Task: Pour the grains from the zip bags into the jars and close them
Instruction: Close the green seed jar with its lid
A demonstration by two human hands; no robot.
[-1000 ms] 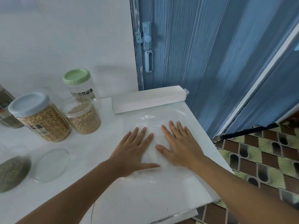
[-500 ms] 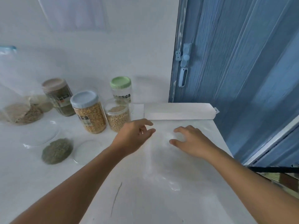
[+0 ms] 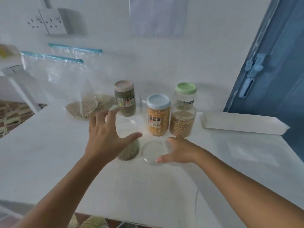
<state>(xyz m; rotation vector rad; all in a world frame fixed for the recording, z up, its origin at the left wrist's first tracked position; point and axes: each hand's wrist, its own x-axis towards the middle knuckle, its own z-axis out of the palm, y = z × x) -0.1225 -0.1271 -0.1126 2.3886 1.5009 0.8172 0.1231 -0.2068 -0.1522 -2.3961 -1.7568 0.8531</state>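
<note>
Hands (image 3: pixel 105 137) (image 3: pixel 179 150) spread over open jar (image 3: pixel 128 145) w/ greenish grains.

Looks like a room in a home, maybe by a kitchen. White tabletop (image 3: pixel 49 145) pushed against a plain white wall (image 3: pixel 148 63). Food jars (image 3: pixel 158 115) with coloured lids, full of grains and beans, standing in a bunch. Zip bags (image 3: pixel 54 79) with blue tops leaning at the back. Two plug sockets (image 3: pixel 46 21) up on the wall. Blue door (image 3: pixel 271 71) with a latch on the right. Patterned floor tiles (image 3: pixel 11 116) down at the left.
</note>
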